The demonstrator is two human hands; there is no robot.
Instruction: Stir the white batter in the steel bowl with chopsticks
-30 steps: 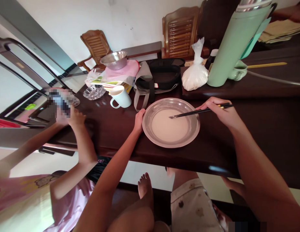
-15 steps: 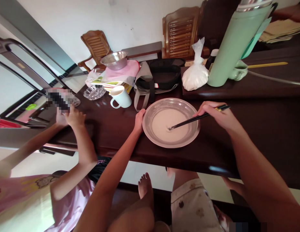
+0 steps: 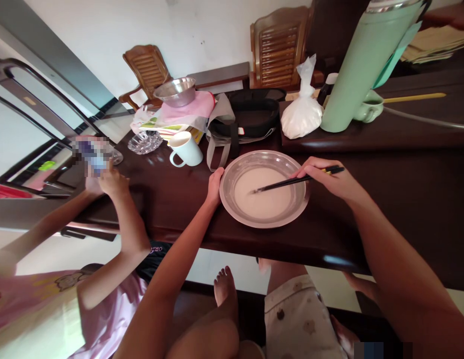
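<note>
A round metal plate [image 3: 232,207] holding pale milky liquid sits near the front edge of a dark wooden table [image 3: 404,184]. My left hand [image 3: 214,185] grips the plate's left rim, fingers curled on it. My right hand [image 3: 329,177] is closed on a pair of black chopsticks [image 3: 288,182], whose tips dip into the liquid left of the plate's middle.
Behind the plate stand a white mug [image 3: 186,149], a glass dish [image 3: 144,142], a black bag [image 3: 250,119], a tied white plastic bag [image 3: 302,112] and a tall green flask [image 3: 357,70]. At the left, another person's hands [image 3: 108,182] hold a small blurred object. Wooden chairs [image 3: 279,47] stand beyond.
The chopstick tips have swept round in the liquid, from upper middle to lower middle, then leftward. My right hand slid slightly left. My left hand stayed on the rim.
</note>
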